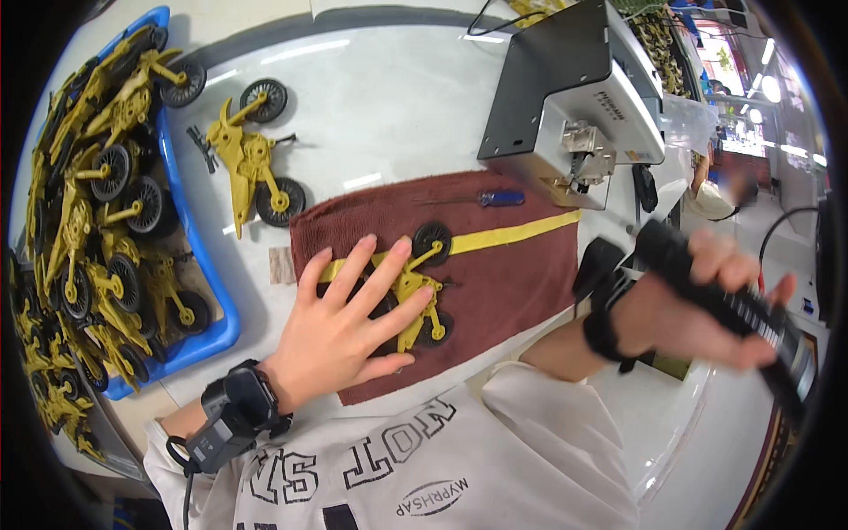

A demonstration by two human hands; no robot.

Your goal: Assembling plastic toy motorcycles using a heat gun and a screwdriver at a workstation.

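Assembly seemed at the fastening step: left hand (349,322), fingers spread wide, pressed the yellow toy motorcycle (415,287) flat on the brown towel (512,274), while right hand (707,305) gripped a black power screwdriver (733,309), which probably needed bringing over.

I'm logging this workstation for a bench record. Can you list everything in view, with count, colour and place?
Toy motorbike: one, yellow with black wheels, on the towel under the left hand.
Second motorbike: one, yellow, on the table beside the bin.
Bin: one, blue, far left, heaped with yellow motorbikes, too many to count.
Towel: one, brown with a yellow stripe, centre.
Screwdriver: one, blue handle, top of the towel.
Machine: one, grey and black, behind the towel.
Table: white.
Tool: one, black, in the right hand.
Left hand: flat on the motorbike.
Right hand: gripping the tool.
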